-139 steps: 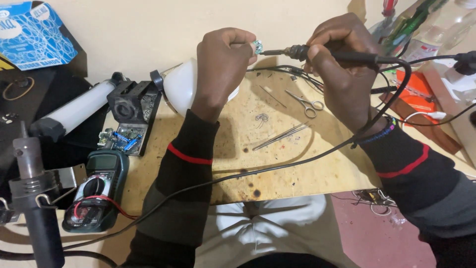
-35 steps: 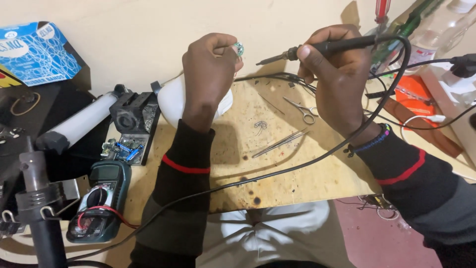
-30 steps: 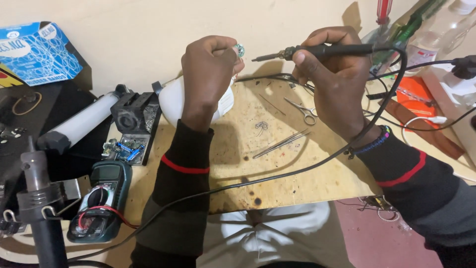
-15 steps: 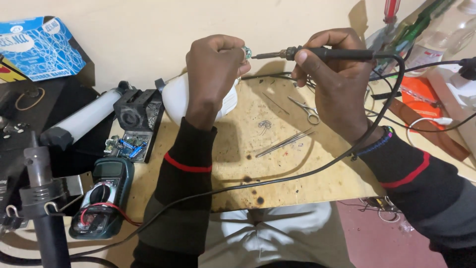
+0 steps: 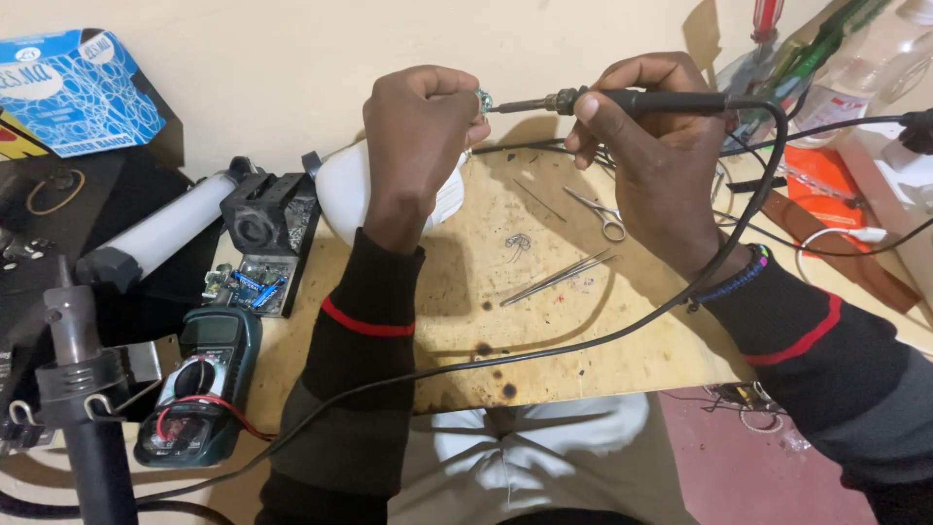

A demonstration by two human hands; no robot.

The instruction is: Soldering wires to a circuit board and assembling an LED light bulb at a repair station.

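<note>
My left hand point(image 5: 420, 131) is closed around a small metallic part point(image 5: 483, 98), held up above the wooden board point(image 5: 544, 321). A black-handled soldering iron point(image 5: 622, 100) is gripped in my right hand point(image 5: 661, 156), and its tip touches the small part from the right. The iron's black cord point(image 5: 544, 352) loops down across the board toward the lower left. A white bulb dome point(image 5: 340, 190) lies just under my left hand.
Tweezers point(image 5: 556, 278) and small scissors point(image 5: 598, 212) lie on the board. At left are a green multimeter point(image 5: 199, 384), a small circuit board point(image 5: 245, 287), a white tube lamp point(image 5: 155, 233), a black stand point(image 5: 83, 389) and a blue box point(image 5: 78, 87). Screwdrivers, wires and an orange pad point(image 5: 816, 185) crowd the right.
Both hands stay raised together. The iron's tip has closed in from a small gap to touching the part held in my left hand.
</note>
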